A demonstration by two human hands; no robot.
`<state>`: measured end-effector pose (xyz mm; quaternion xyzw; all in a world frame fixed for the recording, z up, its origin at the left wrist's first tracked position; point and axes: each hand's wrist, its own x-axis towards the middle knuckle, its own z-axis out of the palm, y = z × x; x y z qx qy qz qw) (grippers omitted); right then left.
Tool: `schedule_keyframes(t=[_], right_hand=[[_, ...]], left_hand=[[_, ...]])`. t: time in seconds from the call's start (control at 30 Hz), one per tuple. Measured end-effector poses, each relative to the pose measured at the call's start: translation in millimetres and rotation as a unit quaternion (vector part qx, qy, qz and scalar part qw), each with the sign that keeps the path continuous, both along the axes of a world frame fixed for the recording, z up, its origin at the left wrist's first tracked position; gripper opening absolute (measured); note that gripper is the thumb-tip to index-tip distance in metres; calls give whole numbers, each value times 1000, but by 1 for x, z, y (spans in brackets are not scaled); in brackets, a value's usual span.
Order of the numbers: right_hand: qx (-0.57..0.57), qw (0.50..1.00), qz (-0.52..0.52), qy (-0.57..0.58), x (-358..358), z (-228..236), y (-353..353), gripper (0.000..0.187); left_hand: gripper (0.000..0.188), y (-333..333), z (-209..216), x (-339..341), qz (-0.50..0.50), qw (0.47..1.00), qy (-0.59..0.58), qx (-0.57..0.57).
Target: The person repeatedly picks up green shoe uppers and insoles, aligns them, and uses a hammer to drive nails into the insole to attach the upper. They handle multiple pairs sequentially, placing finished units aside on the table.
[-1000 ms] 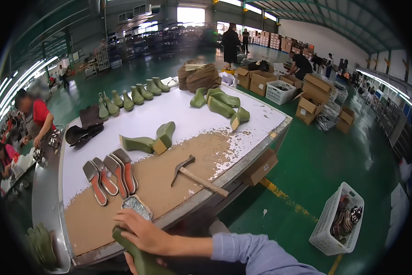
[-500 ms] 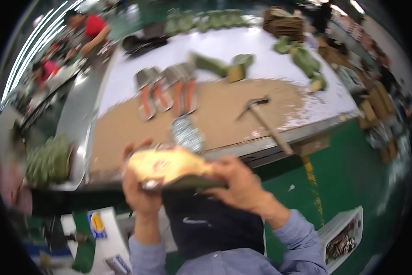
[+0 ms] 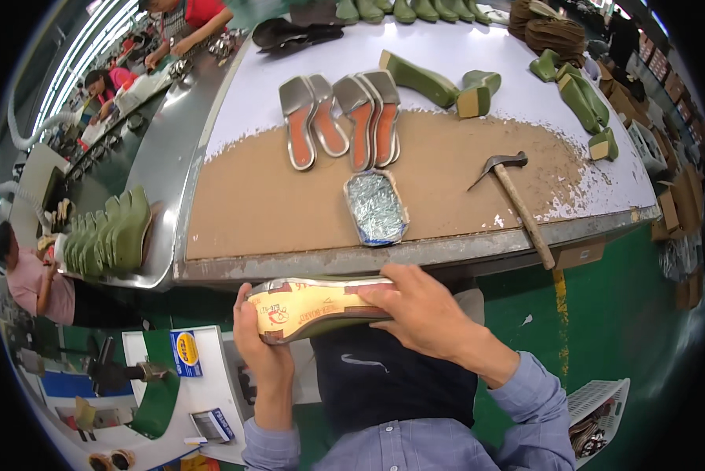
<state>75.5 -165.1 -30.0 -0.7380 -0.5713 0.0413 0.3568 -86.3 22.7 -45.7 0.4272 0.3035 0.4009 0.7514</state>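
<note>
I hold a shoe last with a tan insole board [image 3: 313, 308] on its bottom, sole side up, just below the workbench edge. My left hand [image 3: 260, 353] grips its toe end from beneath. My right hand [image 3: 419, 310] presses over its heel end from above. On the bench right in front lies a small foil-lined tray [image 3: 376, 208]. A hammer [image 3: 517, 206] with a wooden handle rests to the right of it. Several metal-and-orange insole pieces [image 3: 344, 118] lie in a row farther back.
The workbench [image 3: 274, 212] has worn brown board and white covering. Green shoe lasts [image 3: 439, 78] lie at the back and right. More green lasts [image 3: 109, 235] stand on the conveyor at left, where other people work. A white basket [image 3: 603, 408] stands on the green floor at lower right.
The view has tilted down and closer to the bench. The last stays in both hands and has turned flatter, with my right hand now pressing on its heel end.
</note>
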Motion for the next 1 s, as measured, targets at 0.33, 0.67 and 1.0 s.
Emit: schedule_keyframes(t=[0.33,0.67,1.0], right_hand=[[3,999,-31,18,-9,-24,-16,60],[-2,998,-56,-4,-17,-21,-16,63],[15,998,-51,-15,-21,-20,-11,73]], left_hand=[[35,12,-29,-13,-48,994,95,13],[31,34,10,195,-360,552,378,650],[14,38,-4,200,-319,646,314,618]])
